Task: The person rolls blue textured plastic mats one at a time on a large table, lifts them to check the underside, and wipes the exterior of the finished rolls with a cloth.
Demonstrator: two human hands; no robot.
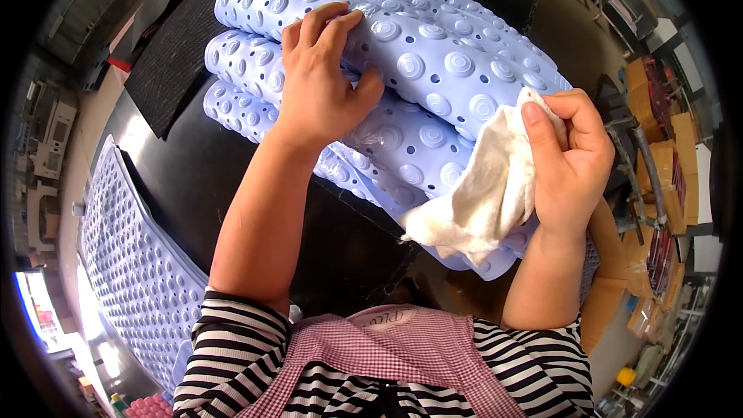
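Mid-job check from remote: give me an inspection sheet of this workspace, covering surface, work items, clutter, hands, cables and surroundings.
Surface: black tabletop, partly covered by a dark ribbed pad.
Work items: stack of rolled pale blue bumpy mats lying on the table; white cloth hanging against the rolls' near end.
Clutter: another pale blue mat spread flat at the left edge.
Hands: left hand pressed flat on the upper rolls; right hand pinching the cloth at its top.
Cables: nothing seen.
Surroundings: cardboard boxes stacked at right; machines at far left, too blurred to identify; pink item at the bottom left.
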